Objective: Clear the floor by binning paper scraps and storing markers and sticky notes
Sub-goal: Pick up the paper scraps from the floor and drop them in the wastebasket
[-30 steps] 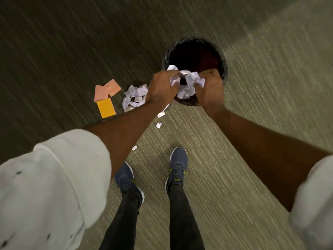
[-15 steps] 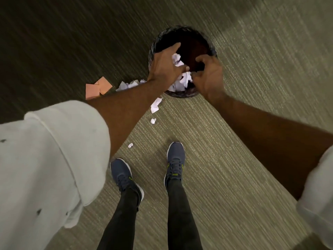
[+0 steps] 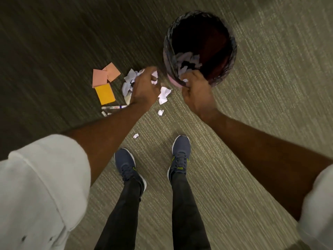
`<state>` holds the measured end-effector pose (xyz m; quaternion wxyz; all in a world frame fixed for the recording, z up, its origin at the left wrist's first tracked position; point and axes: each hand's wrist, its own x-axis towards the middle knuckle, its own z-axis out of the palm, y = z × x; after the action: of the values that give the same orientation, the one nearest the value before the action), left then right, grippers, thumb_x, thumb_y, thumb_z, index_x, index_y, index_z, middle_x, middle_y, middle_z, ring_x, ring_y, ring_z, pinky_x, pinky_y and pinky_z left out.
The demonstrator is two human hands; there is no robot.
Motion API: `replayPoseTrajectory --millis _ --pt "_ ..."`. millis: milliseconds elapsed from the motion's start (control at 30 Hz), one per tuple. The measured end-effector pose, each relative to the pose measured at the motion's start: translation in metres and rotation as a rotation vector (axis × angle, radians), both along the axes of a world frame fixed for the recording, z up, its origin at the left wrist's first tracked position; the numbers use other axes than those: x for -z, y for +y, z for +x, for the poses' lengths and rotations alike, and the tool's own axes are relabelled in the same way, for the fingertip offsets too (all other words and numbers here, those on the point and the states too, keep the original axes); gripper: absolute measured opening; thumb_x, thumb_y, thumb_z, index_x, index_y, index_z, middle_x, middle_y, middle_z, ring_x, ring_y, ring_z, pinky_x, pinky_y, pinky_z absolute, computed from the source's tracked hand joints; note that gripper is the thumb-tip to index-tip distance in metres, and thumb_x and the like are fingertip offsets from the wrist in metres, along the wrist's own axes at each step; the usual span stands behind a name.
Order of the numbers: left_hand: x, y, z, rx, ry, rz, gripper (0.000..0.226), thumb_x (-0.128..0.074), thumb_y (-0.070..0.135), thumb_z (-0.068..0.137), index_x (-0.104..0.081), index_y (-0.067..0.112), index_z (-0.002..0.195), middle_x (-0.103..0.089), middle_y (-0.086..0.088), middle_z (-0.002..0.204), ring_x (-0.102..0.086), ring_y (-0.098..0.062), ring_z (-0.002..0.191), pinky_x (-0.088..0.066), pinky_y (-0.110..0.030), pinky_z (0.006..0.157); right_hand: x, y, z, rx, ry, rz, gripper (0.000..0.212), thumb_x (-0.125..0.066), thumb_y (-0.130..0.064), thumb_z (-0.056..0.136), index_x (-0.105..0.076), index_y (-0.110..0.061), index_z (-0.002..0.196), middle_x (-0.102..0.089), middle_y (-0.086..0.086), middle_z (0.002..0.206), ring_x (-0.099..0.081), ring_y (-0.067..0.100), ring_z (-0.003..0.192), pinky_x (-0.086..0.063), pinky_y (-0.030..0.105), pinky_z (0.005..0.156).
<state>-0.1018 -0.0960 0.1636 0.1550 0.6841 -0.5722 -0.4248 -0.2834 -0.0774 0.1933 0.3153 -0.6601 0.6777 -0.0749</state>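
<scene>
A dark round bin (image 3: 233,51) stands on the carpet with white paper scraps (image 3: 187,60) inside it. Just left of the bin, my left hand (image 3: 144,88) is down on a pile of crumpled scraps (image 3: 128,82), fingers curled into it. My right hand (image 3: 196,92) is curled at the bin's near rim with a small white scrap (image 3: 185,80) at its fingertips. Pink sticky notes (image 3: 100,77) and an orange one (image 3: 105,93) lie left of the pile. Two markers (image 3: 114,107) lie below them, partly hidden by my left forearm.
Loose scraps lie on the carpet: a larger one (image 3: 164,94) between my hands, a small one (image 3: 160,112) below it, another (image 3: 135,135) near my left shoe (image 3: 126,165). My right shoe (image 3: 180,156) stands beside it. Open carpet lies right of the bin.
Both hands have left the bin's mouth after dropping scraps into it. My left hand has moved left and down onto the floor pile. My right hand has pulled back to the near rim.
</scene>
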Motion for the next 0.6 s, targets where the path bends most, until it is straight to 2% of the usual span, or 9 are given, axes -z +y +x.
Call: replayPoseTrajectory --millis 67,133,200,333,467,600 --pt "0.02 0.024 0.021 -0.015 -0.025 0.099 0.046 -0.069 0.01 0.089 -0.056 0.008 0.133 -0.067 -0.016 0.116 -0.065 -0.029 0.107 -0.054 -0.039 0.095 0.016 0.016 0.013 -0.067 0.014 0.046 0.038 -0.057 -0.003 0.089 -0.062 -0.009 0.126 -0.055 0.01 0.131 -0.06 0.029 0.115 -0.049 0.039 0.1" --pt "0.039 0.049 0.041 -0.03 -0.02 0.188 0.041 -0.067 0.005 0.088 -0.059 0.005 0.128 -0.066 -0.02 0.114 -0.065 -0.034 0.106 -0.055 -0.04 0.095 0.033 0.031 0.026 -0.118 0.035 0.088 0.036 -0.057 -0.003 0.089 -0.063 -0.01 0.124 -0.057 0.009 0.13 -0.06 0.029 0.115 -0.049 0.038 0.1" --pt "0.057 0.074 0.06 -0.017 -0.076 0.231 0.036 -0.065 0.006 0.088 -0.063 0.004 0.123 -0.068 -0.018 0.113 -0.065 -0.033 0.106 -0.054 -0.036 0.094 0.052 0.045 0.036 -0.147 0.041 0.124 0.035 -0.057 -0.002 0.088 -0.064 -0.011 0.121 -0.059 0.008 0.128 -0.061 0.029 0.114 -0.048 0.036 0.098" --pt "0.094 0.12 0.086 -0.012 -0.106 0.297 0.033 -0.067 0.006 0.087 -0.067 0.003 0.12 -0.068 -0.018 0.114 -0.063 -0.031 0.112 -0.05 -0.04 0.101 0.093 0.065 0.054 -0.168 0.071 0.184 0.035 -0.059 -0.003 0.087 -0.065 -0.013 0.119 -0.059 0.008 0.129 -0.062 0.028 0.112 -0.047 0.033 0.096" --pt "0.132 0.157 0.1 0.038 -0.116 0.362 0.034 -0.065 0.004 0.089 -0.067 0.004 0.123 -0.064 -0.017 0.124 -0.061 -0.031 0.118 -0.047 -0.041 0.106 0.133 0.08 0.066 -0.231 0.086 0.234 0.034 -0.059 -0.003 0.087 -0.066 -0.013 0.119 -0.057 0.008 0.131 -0.061 0.027 0.116 -0.046 0.031 0.101" --pt "0.169 0.18 0.103 0.11 -0.195 0.349 0.032 -0.062 0.007 0.091 -0.068 0.011 0.123 -0.062 -0.016 0.124 -0.06 -0.031 0.117 -0.046 -0.036 0.105 0.171 0.091 0.074 -0.29 0.112 0.239 0.036 -0.061 -0.004 0.086 -0.065 -0.011 0.121 -0.059 0.011 0.126 -0.063 0.03 0.11 -0.049 0.031 0.093"
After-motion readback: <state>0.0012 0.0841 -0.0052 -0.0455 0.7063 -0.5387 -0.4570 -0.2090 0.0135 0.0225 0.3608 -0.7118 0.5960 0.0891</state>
